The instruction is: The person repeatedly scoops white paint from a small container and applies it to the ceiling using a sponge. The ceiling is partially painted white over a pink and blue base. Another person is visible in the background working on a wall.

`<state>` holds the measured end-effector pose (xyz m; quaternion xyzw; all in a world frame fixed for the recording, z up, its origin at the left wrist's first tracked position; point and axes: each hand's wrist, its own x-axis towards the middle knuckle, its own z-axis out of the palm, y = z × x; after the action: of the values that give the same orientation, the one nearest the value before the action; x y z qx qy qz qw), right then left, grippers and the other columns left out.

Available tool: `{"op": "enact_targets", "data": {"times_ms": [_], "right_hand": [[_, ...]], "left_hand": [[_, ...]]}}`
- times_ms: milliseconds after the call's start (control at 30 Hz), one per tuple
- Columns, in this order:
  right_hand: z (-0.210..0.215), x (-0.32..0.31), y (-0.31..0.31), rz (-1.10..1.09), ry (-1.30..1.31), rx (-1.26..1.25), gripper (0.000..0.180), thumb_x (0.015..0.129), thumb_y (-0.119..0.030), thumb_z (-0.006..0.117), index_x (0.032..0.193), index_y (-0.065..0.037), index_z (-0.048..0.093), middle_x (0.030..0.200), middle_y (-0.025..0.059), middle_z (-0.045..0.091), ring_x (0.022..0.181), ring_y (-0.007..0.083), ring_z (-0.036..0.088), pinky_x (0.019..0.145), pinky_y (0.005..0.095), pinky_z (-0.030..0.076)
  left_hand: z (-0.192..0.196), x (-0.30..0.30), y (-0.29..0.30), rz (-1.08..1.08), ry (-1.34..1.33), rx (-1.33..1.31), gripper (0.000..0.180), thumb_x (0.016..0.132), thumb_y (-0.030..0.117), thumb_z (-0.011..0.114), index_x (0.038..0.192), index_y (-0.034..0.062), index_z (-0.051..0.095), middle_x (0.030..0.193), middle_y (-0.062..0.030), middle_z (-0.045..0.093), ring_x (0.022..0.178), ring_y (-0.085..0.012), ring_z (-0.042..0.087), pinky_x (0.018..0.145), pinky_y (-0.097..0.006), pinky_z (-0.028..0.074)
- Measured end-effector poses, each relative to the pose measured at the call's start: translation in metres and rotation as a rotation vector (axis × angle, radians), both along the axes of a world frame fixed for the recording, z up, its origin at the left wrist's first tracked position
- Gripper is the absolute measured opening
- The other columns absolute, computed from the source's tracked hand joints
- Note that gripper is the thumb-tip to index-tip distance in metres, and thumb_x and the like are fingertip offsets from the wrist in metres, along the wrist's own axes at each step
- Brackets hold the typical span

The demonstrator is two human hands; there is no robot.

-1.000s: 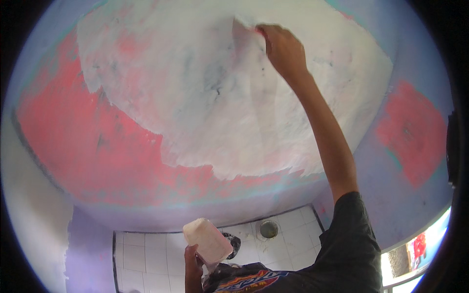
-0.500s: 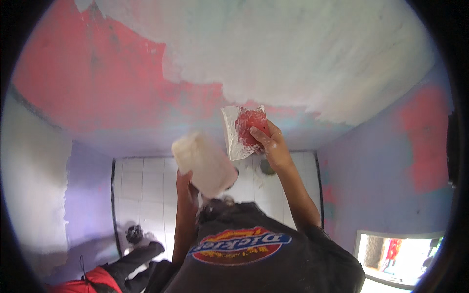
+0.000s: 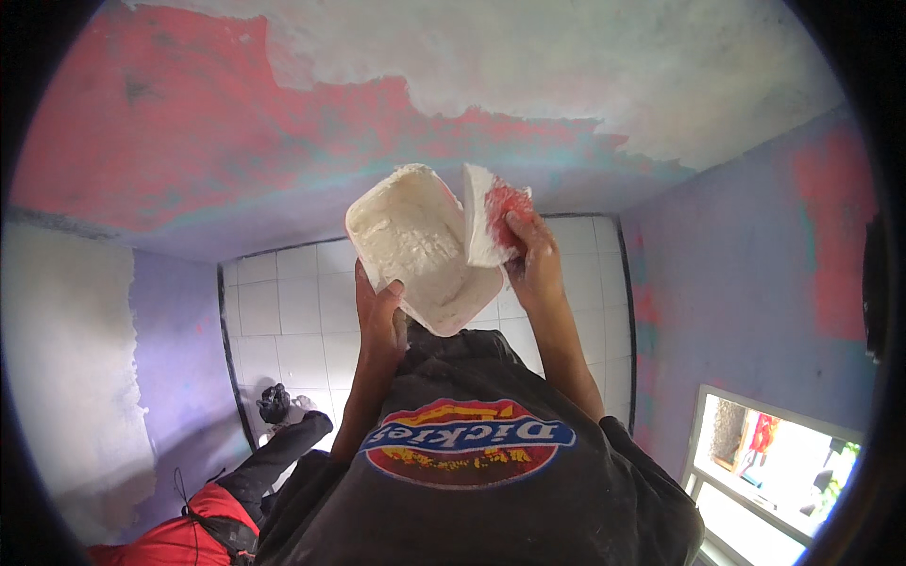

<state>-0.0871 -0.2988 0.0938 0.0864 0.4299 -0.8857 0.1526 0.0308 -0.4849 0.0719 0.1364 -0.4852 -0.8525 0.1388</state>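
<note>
My left hand (image 3: 380, 316) grips a pale rectangular tub (image 3: 475, 294) by its near left side, thumb over the rim. White putty (image 3: 411, 226) lines the tilted tub, whose mouth faces me. My right hand (image 3: 538, 262) is closed round a red putty spreader (image 3: 507, 203), with the thumb on its face. Thick white putty coats the spreader's left edge, which is right beside the tub's right rim; whether they touch I cannot tell.
Ahead stands a wall with a white skim coat (image 3: 566, 66) above rough pink and purple paint (image 3: 189, 123). White floor tiles (image 3: 302, 311) lie below. At lower left is another person in a red top (image 3: 179, 528) and dark trousers. A window (image 3: 774, 462) opens at lower right.
The tub has tipped so its putty-filled inside now shows, and has moved up and right. The spreader has come to the tub's right rim. My view has shifted lower on the wall.
</note>
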Motion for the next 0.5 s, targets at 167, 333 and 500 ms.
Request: {"op": "enact_targets", "data": {"times_ms": [167, 333, 500], "right_hand": [[-0.025, -0.022, -0.007, -0.102, -0.059, 0.220, 0.027, 0.098, -0.016, 0.067, 0.123, -0.006, 0.061, 0.105, 0.0025, 0.067, 0.085, 0.0103, 0.060, 0.064, 0.0274, 0.045], [-0.009, -0.010, -0.018, -0.225, 0.013, 0.079, 0.026, 0.100, -0.017, 0.065, 0.125, -0.010, 0.060, 0.106, 0.0016, 0.067, 0.087, 0.0108, 0.061, 0.067, 0.0272, 0.046], [0.010, 0.011, -0.001, -0.153, 0.368, 0.208, 0.024, 0.104, -0.018, 0.061, 0.126, -0.007, 0.059, 0.107, 0.0025, 0.067, 0.092, 0.0126, 0.062, 0.076, 0.0301, 0.048]], "left_hand": [[0.018, 0.017, -0.014, -0.157, -0.143, 0.132, 0.075, 0.091, 0.029, 0.059, 0.154, -0.0001, 0.029, 0.143, -0.0198, 0.048, 0.137, -0.0308, 0.048, 0.113, -0.043, 0.038], [0.009, 0.021, -0.023, -0.117, -0.147, 0.133, 0.066, 0.099, 0.040, 0.053, 0.147, -0.0018, 0.037, 0.139, -0.0211, 0.053, 0.130, -0.0317, 0.056, 0.106, -0.046, 0.048], [0.034, 0.008, -0.012, -0.036, -0.166, 0.152, 0.063, 0.098, 0.031, 0.057, 0.148, 0.0001, 0.033, 0.137, -0.0176, 0.052, 0.132, -0.0294, 0.052, 0.109, -0.043, 0.044]]}}
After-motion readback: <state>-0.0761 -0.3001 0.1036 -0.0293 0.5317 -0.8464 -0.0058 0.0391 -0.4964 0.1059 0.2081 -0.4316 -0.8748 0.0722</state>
